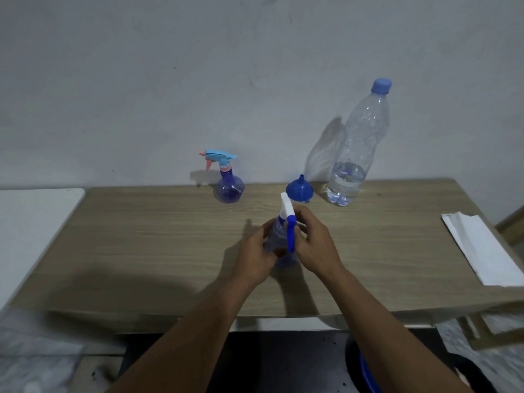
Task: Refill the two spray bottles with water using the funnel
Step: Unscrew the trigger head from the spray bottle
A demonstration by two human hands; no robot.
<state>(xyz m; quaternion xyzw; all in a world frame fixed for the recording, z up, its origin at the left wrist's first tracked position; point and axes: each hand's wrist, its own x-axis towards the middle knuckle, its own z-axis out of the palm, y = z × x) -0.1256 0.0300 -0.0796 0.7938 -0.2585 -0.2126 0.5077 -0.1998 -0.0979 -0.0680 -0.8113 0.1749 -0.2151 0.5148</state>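
Observation:
A blue spray bottle with a white and blue trigger head (287,219) stands at the table's middle. My left hand (255,251) grips its body. My right hand (314,242) wraps the trigger head at the neck. A second blue spray bottle (229,187), with a light blue and pink head, stands further back, left of centre. A blue funnel (299,190) sits upside down just behind my hands. To its right stands a tall clear water bottle (353,154) with a blue cap, water filling only its lowest part.
The wooden table (141,245) runs against a grey wall. Folded white paper (482,251) lies near the table's right edge. A white surface (34,222) adjoins on the left. A dark round container with a blue rim (365,367) sits on the floor below.

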